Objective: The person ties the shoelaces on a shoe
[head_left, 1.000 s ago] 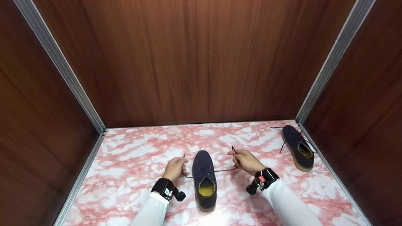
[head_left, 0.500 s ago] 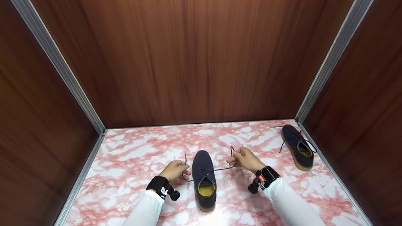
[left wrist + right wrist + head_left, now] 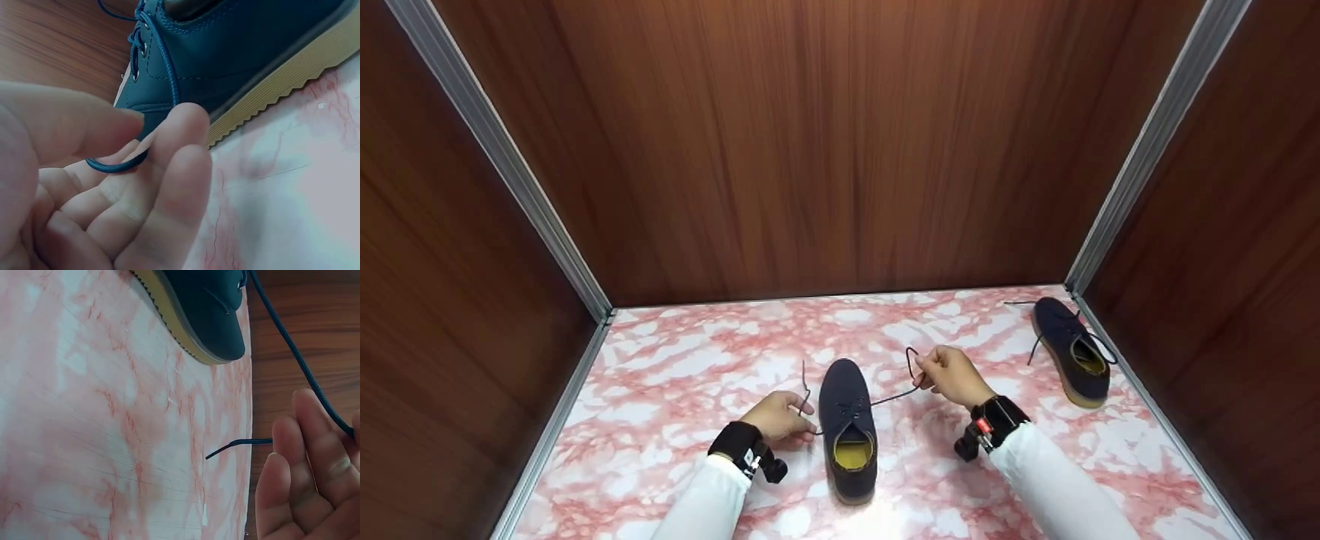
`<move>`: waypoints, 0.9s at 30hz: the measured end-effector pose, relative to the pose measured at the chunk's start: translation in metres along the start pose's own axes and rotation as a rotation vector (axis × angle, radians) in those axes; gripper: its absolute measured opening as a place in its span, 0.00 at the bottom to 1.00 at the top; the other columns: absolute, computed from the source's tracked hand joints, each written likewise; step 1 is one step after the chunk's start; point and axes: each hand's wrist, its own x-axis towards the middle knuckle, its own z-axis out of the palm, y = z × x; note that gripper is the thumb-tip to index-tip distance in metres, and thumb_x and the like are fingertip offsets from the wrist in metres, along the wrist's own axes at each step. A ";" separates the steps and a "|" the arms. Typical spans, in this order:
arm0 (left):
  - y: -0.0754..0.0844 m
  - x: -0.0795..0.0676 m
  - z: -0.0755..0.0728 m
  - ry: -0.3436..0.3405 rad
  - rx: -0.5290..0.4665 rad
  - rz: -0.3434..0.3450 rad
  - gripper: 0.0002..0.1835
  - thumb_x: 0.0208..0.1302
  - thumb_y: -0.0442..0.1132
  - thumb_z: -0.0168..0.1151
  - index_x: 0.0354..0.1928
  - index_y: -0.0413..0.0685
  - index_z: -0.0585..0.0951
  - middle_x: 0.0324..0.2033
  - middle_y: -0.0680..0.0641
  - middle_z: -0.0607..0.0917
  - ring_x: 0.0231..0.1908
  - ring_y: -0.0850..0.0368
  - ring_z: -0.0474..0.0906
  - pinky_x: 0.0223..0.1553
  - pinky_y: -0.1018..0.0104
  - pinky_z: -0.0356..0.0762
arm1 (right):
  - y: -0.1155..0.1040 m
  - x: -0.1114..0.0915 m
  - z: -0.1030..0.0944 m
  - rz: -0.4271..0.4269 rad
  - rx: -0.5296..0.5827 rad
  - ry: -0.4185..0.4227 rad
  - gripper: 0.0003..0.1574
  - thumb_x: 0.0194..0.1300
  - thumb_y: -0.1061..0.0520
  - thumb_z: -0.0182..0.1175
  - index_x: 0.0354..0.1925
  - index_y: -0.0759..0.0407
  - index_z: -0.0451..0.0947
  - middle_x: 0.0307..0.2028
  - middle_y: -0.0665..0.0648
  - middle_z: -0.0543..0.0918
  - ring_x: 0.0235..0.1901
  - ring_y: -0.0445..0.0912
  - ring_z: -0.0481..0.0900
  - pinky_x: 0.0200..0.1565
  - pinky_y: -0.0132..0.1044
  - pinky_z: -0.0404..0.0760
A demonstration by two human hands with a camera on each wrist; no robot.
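Note:
A dark navy lace-up shoe (image 3: 844, 382) with a tan sole and yellow lining stands upright, toe pointing away from me. To its left, my left hand (image 3: 780, 418) holds one shoelace (image 3: 170, 67) loosely. In the left wrist view that lace runs behind a fingertip and bends across the inside of the fingers, with the thumb a little apart. On the other side, my right hand (image 3: 952, 373) grips the second shoelace (image 3: 292, 349), which stretches from the eyelets and makes a small loop above the fingertips. The pinch itself is cut off at the right wrist view's edge.
A matching shoe (image 3: 1069, 352) with loose laces stands at the back right, by the side wall (image 3: 1207, 300). Brown wood-grain panels (image 3: 840, 150) enclose the pink-and-white marbled surface (image 3: 660, 390) on the back and sides.
My left hand has shifted slightly left and its fingers have loosened along the lace. My right hand has risen slightly, and its lace loop has grown. The shoe stays put.

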 end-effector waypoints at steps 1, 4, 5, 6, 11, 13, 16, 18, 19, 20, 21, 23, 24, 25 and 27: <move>0.000 0.000 0.001 0.003 -0.010 -0.002 0.21 0.62 0.27 0.66 0.57 0.29 0.74 0.32 0.39 0.92 0.24 0.63 0.84 0.30 0.69 0.84 | 0.000 0.000 0.000 -0.002 -0.006 0.005 0.17 0.79 0.53 0.57 0.34 0.62 0.76 0.31 0.62 0.91 0.29 0.45 0.89 0.38 0.47 0.87; 0.000 0.000 0.002 0.011 -0.021 -0.004 0.18 0.63 0.26 0.64 0.54 0.28 0.75 0.32 0.40 0.92 0.24 0.63 0.84 0.30 0.69 0.84 | -0.001 0.000 0.000 -0.009 -0.023 0.018 0.17 0.78 0.53 0.58 0.33 0.61 0.76 0.28 0.58 0.91 0.27 0.43 0.88 0.35 0.41 0.86; 0.001 0.000 0.002 0.013 -0.020 -0.001 0.16 0.64 0.25 0.63 0.53 0.27 0.76 0.33 0.39 0.92 0.24 0.63 0.84 0.30 0.70 0.84 | -0.001 0.000 0.000 -0.013 -0.032 0.021 0.17 0.78 0.53 0.59 0.33 0.61 0.77 0.27 0.57 0.90 0.27 0.42 0.87 0.33 0.39 0.85; 0.001 0.000 0.002 0.015 -0.020 -0.002 0.15 0.65 0.25 0.62 0.52 0.26 0.76 0.35 0.38 0.92 0.25 0.63 0.84 0.30 0.70 0.84 | -0.002 0.000 0.000 -0.014 -0.040 0.026 0.16 0.78 0.53 0.60 0.32 0.61 0.77 0.27 0.56 0.90 0.27 0.42 0.87 0.32 0.36 0.83; 0.003 -0.001 0.004 0.032 0.022 0.032 0.11 0.69 0.25 0.58 0.51 0.27 0.76 0.40 0.32 0.91 0.24 0.63 0.85 0.29 0.69 0.85 | -0.003 0.001 -0.001 -0.019 -0.096 0.039 0.16 0.76 0.52 0.62 0.31 0.60 0.78 0.25 0.55 0.89 0.27 0.43 0.86 0.30 0.32 0.80; 0.005 -0.002 0.006 0.054 0.050 0.054 0.11 0.67 0.25 0.60 0.49 0.29 0.74 0.40 0.31 0.91 0.24 0.62 0.85 0.29 0.69 0.84 | -0.003 0.001 -0.001 -0.022 -0.118 0.039 0.16 0.76 0.52 0.62 0.31 0.59 0.78 0.25 0.55 0.89 0.27 0.43 0.85 0.30 0.32 0.80; 0.006 -0.002 0.009 0.099 0.097 0.089 0.10 0.65 0.25 0.62 0.45 0.35 0.71 0.38 0.31 0.91 0.24 0.60 0.85 0.28 0.70 0.82 | -0.005 0.002 -0.002 -0.034 -0.139 0.031 0.15 0.77 0.53 0.60 0.32 0.60 0.78 0.26 0.55 0.89 0.27 0.43 0.84 0.30 0.32 0.80; 0.008 -0.002 0.010 0.120 0.126 0.108 0.09 0.66 0.26 0.61 0.42 0.37 0.70 0.37 0.32 0.91 0.25 0.59 0.85 0.27 0.70 0.81 | -0.006 0.002 -0.002 -0.039 -0.146 0.028 0.15 0.77 0.53 0.60 0.33 0.60 0.78 0.26 0.55 0.89 0.27 0.43 0.84 0.30 0.32 0.79; 0.008 -0.002 0.010 0.127 0.140 0.117 0.08 0.67 0.26 0.61 0.41 0.39 0.71 0.36 0.32 0.91 0.25 0.59 0.85 0.26 0.71 0.80 | -0.007 0.002 -0.002 -0.040 -0.151 0.027 0.14 0.77 0.53 0.59 0.34 0.60 0.78 0.27 0.55 0.89 0.27 0.43 0.84 0.31 0.32 0.79; 0.009 -0.001 0.010 0.132 0.149 0.126 0.06 0.69 0.27 0.60 0.40 0.39 0.71 0.36 0.32 0.91 0.25 0.59 0.84 0.25 0.71 0.79 | -0.007 0.002 -0.002 -0.043 -0.156 0.026 0.14 0.78 0.54 0.59 0.34 0.60 0.78 0.27 0.55 0.89 0.28 0.44 0.84 0.31 0.32 0.78; 0.009 0.000 0.010 0.138 0.161 0.137 0.05 0.70 0.29 0.59 0.40 0.40 0.71 0.36 0.32 0.91 0.24 0.59 0.84 0.24 0.71 0.78 | -0.008 0.002 -0.002 -0.045 -0.160 0.025 0.13 0.78 0.54 0.59 0.34 0.59 0.78 0.27 0.55 0.89 0.29 0.45 0.85 0.31 0.32 0.78; 0.009 0.001 0.010 0.146 0.178 0.144 0.05 0.73 0.32 0.59 0.39 0.41 0.73 0.36 0.34 0.91 0.25 0.58 0.84 0.24 0.70 0.78 | -0.009 0.002 -0.003 -0.049 -0.173 0.027 0.13 0.77 0.55 0.59 0.34 0.59 0.78 0.28 0.55 0.89 0.30 0.47 0.85 0.32 0.33 0.78; 0.009 0.002 0.010 0.154 0.185 0.145 0.05 0.74 0.34 0.60 0.39 0.42 0.73 0.35 0.35 0.91 0.25 0.58 0.85 0.24 0.69 0.79 | -0.009 0.002 -0.003 -0.051 -0.179 0.029 0.13 0.77 0.55 0.58 0.34 0.59 0.79 0.28 0.54 0.89 0.30 0.47 0.85 0.32 0.33 0.77; 0.009 0.003 0.010 0.163 0.190 0.147 0.06 0.74 0.35 0.60 0.38 0.42 0.74 0.35 0.35 0.91 0.26 0.57 0.86 0.24 0.68 0.81 | -0.009 0.003 -0.003 -0.052 -0.183 0.032 0.12 0.77 0.55 0.58 0.34 0.58 0.79 0.28 0.54 0.89 0.30 0.47 0.85 0.33 0.33 0.77; 0.009 0.004 0.010 0.178 0.209 0.165 0.06 0.73 0.35 0.62 0.37 0.42 0.76 0.34 0.37 0.91 0.27 0.55 0.88 0.26 0.67 0.82 | -0.010 0.003 -0.003 -0.055 -0.194 0.037 0.12 0.77 0.55 0.58 0.34 0.58 0.79 0.28 0.54 0.89 0.29 0.46 0.85 0.33 0.33 0.78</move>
